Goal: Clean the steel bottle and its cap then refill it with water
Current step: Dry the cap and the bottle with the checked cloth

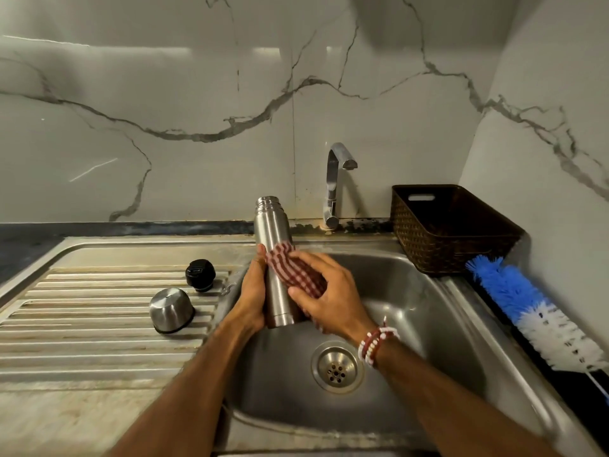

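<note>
Sink basin [412,291] is filling the lower middle of the view, and the steel bottle [272,225] is hanging above its left rear corner, likely so that any water is running into the bowl and not onto the counter. The ribbed drainboard [99,324] on the left is serving as a resting place for the bottle's loose parts. A brown basket [454,232] and a blue-and-white bottle brush [527,301] are lying right of the basin, untouched.

The bottle is standing nearly upright with its long axis leaning slightly. Its open threaded mouth is pointing up toward the wall, and its base is pointing toward the person. The left hand [252,291] is wrapping its fingers round the lower body to steady it. The right hand [333,291] is curling fingers and thumb over a red checked cloth [296,272] and pressing it against the bottle's right side, apparently wiping the outside. The steel cap [170,310] is resting mouth-down on the drainboard, with the black stopper [200,274] sitting just behind it.
</note>
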